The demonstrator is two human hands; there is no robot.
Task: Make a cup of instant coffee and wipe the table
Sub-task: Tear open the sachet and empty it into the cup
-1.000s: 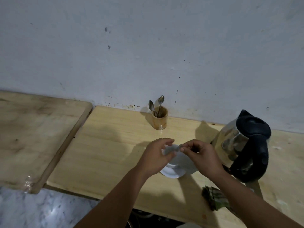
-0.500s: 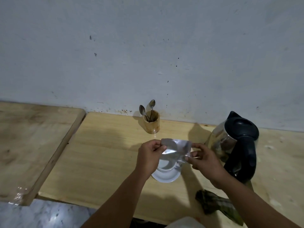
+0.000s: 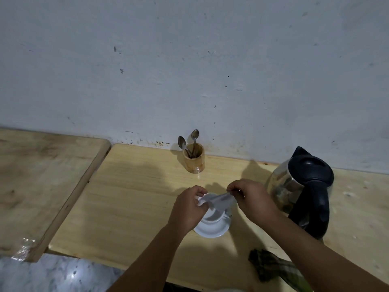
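Both hands, left (image 3: 188, 207) & right (image 3: 253, 200), pinch small silvery foil coffee sachet (image 3: 219, 200) over white ceramic cup (image 3: 212, 217), mid-table. Light, crinkly, prob. slippery; grip corners near top edge.

Pale blue-grey wall (image 3: 189, 60) behind, scuffed and speckled — stained along its foot. Two light wooden tabletops (image 3: 130, 197) side by side, the left one (image 3: 42, 175) slightly higher. Marbled grey floor (image 3: 52, 275) near left — dim light.

Dim, soft-focused view with wide-angle bending at the edges; the kettle (image 3: 299, 186) and spoon holder (image 3: 193, 158) throw shadows leftward over the bench (image 3: 130, 199), and glare glints on the marble floor (image 3: 72, 276).
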